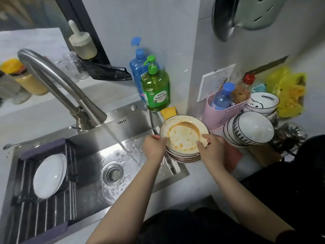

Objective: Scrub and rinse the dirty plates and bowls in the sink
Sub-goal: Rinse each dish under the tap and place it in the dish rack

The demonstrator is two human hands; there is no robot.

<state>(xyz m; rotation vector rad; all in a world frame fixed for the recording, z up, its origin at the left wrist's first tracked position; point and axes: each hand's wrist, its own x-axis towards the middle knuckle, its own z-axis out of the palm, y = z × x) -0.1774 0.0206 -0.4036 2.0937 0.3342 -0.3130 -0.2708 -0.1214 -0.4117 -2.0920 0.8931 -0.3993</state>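
Note:
A stack of several cream plates (182,136), the top one smeared with orange sauce, is held over the right rim of the steel sink (123,131). My left hand (154,147) grips the stack's left edge and my right hand (211,148) grips its right edge, thumb on the top plate. Water runs from the curved faucet (58,85) into the basin, landing left of my left hand. Nested white bowls with dark rims (249,129) lie tilted on the counter to the right. A clean white plate (50,175) leans in the dark drying rack (44,205) over the sink's left part.
A green dish-soap bottle (155,87) and a blue bottle (138,67) stand behind the sink, with a yellow sponge (169,111) beside them. A pink basket (223,111) holds bottles. More bowls (263,103) and a yellow bag (288,92) sit at the right. The drain (112,173) is open.

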